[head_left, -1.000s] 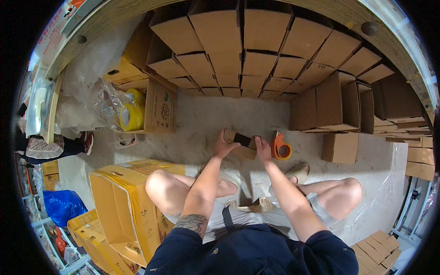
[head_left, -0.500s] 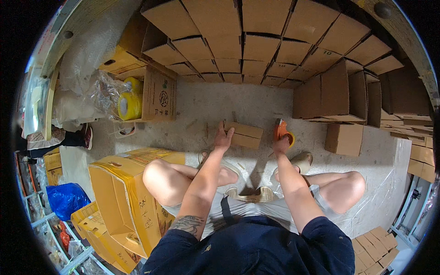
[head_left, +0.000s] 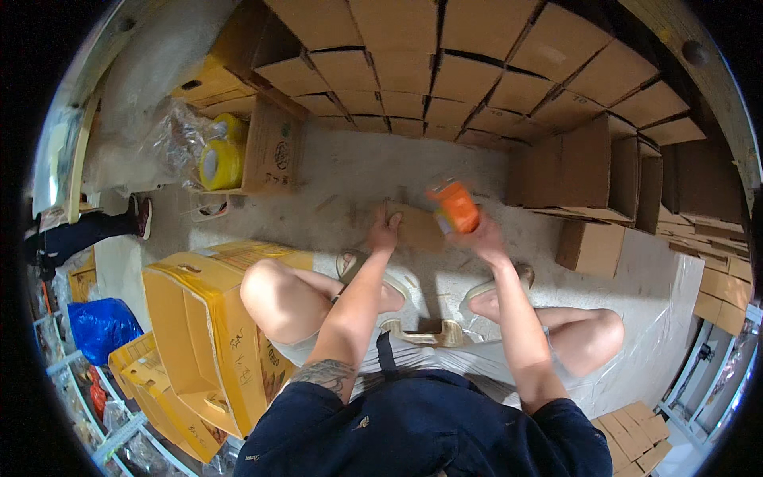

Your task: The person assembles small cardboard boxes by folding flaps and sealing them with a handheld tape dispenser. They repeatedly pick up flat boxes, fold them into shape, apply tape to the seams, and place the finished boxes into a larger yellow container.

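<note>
A small brown cardboard box (head_left: 423, 231) is on the floor in front of me, a little blurred. My left hand (head_left: 385, 230) grips its left end, with the thumb over the near side. Just right of the box, my right hand (head_left: 483, 240) is closed around an orange tape dispenser (head_left: 455, 207). The dispenser is tilted and smeared by motion, its front end above the box's right part. Whether its tape touches the cardboard, I cannot tell.
Stacked cardboard boxes (head_left: 397, 75) form a wall ahead, with open boxes (head_left: 560, 171) at right. Yellow tape rolls (head_left: 222, 163) sit in a carton at left. A large yellow carton (head_left: 179, 334) stands beside my left knee. Another person's leg (head_left: 95, 226) shows at far left.
My right hand has lifted the tape dispenser and swung it left, toward the box. My left hand stays at the box's left end. The whole view has shifted slightly.
</note>
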Action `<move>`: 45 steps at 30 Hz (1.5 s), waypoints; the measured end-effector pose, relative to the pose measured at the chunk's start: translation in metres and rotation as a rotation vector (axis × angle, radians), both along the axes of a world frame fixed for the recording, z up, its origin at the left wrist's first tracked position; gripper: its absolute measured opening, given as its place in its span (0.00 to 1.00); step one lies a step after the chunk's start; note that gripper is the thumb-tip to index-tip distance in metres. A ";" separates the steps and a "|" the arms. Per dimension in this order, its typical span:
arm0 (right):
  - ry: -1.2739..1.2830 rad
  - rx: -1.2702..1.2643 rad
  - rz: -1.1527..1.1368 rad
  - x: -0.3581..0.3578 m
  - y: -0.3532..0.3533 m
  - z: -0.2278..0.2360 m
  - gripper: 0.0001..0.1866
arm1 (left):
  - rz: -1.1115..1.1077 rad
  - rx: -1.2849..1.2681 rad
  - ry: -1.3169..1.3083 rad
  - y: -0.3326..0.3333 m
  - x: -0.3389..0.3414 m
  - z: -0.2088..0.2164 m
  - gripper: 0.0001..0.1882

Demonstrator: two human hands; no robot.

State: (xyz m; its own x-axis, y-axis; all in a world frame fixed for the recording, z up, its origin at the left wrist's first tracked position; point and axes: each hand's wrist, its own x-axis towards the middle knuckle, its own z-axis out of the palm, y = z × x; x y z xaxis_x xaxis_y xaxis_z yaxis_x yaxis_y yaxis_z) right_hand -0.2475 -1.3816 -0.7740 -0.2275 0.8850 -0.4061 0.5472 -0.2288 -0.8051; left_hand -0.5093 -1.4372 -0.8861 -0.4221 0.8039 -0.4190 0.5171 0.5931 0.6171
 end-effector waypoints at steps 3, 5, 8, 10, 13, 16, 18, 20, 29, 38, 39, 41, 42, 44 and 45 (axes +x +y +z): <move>-0.284 -0.026 0.331 -0.038 -0.002 0.032 0.43 | 0.003 0.048 0.076 0.002 -0.009 -0.024 0.32; -0.347 -0.007 0.354 -0.047 -0.004 0.037 0.38 | 0.126 0.223 -0.069 0.006 -0.021 -0.038 0.30; -0.307 0.001 0.352 -0.043 -0.008 0.031 0.36 | 0.245 0.260 -0.135 0.005 -0.037 -0.031 0.27; -0.227 0.012 0.359 -0.034 -0.008 0.028 0.35 | 0.299 0.122 -0.344 0.002 -0.037 -0.006 0.25; -0.237 -0.011 0.368 -0.027 -0.009 0.027 0.34 | 0.339 -0.089 -0.877 -0.001 -0.005 0.037 0.23; -0.257 0.012 0.394 -0.033 -0.007 0.029 0.34 | 0.282 -0.051 -1.005 0.002 0.004 0.060 0.21; -0.258 0.027 0.419 -0.039 -0.005 0.033 0.34 | 0.223 -0.026 -0.865 0.009 -0.005 0.055 0.18; -0.280 0.006 0.441 -0.046 0.002 0.037 0.35 | 0.282 -0.059 -0.830 0.011 -0.018 0.037 0.16; -0.562 -0.055 0.567 -0.052 0.009 0.059 0.43 | 0.496 -0.082 -0.696 0.010 -0.059 -0.022 0.13; -0.495 0.202 0.748 -0.055 0.002 0.041 0.49 | 0.542 0.269 -0.457 0.002 -0.043 -0.020 0.24; -0.517 0.281 0.729 -0.058 0.001 0.039 0.48 | 0.468 0.232 -0.350 0.002 -0.041 -0.019 0.26; -0.598 0.390 0.722 -0.067 0.001 0.035 0.45 | 0.393 0.171 -0.212 0.003 -0.035 -0.017 0.29; -0.537 0.335 0.707 -0.072 0.003 0.034 0.44 | 0.356 0.100 -0.030 0.002 -0.030 -0.015 0.30; -0.538 0.096 0.739 -0.086 0.010 0.033 0.40 | 0.250 -0.021 -0.116 0.003 -0.017 -0.012 0.34; -0.544 0.063 0.773 -0.085 0.012 0.036 0.40 | 0.192 -0.145 -0.218 0.003 -0.011 -0.011 0.35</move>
